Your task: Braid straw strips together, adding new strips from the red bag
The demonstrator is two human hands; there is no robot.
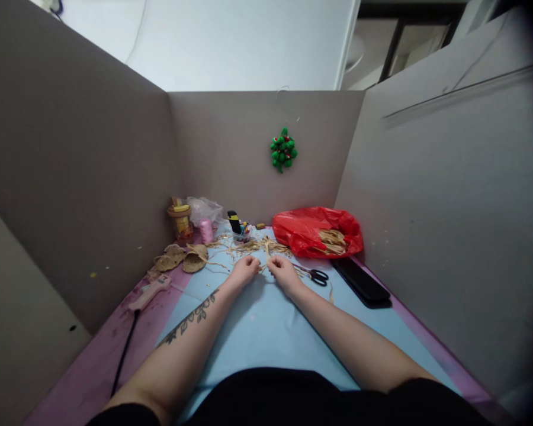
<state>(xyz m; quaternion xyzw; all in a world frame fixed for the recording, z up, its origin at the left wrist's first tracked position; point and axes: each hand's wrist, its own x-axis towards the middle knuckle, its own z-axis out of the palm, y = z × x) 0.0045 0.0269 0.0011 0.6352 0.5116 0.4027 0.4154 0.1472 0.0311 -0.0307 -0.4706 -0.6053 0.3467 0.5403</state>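
Note:
My left hand (246, 270) and my right hand (282, 273) meet close together over the blue table cover (253, 331). Both are closed in a pinch on thin tan dried straw (263, 268), whose upper part stands up between them. The fingertips are small and the exact grip is partly hidden. Just beyond the hands lies a loose spread of straw strands (247, 246). Black-handled scissors (317, 276) rest right of my right hand, their blades partly behind it.
A red plastic bag (299, 228) with straw stands back right, a black case (359, 283) before it. At left are a glue gun (153, 292), woven pieces (195, 258), pink thread (206, 231) and a jar (180, 220). Grey panels (231, 148) enclose three sides.

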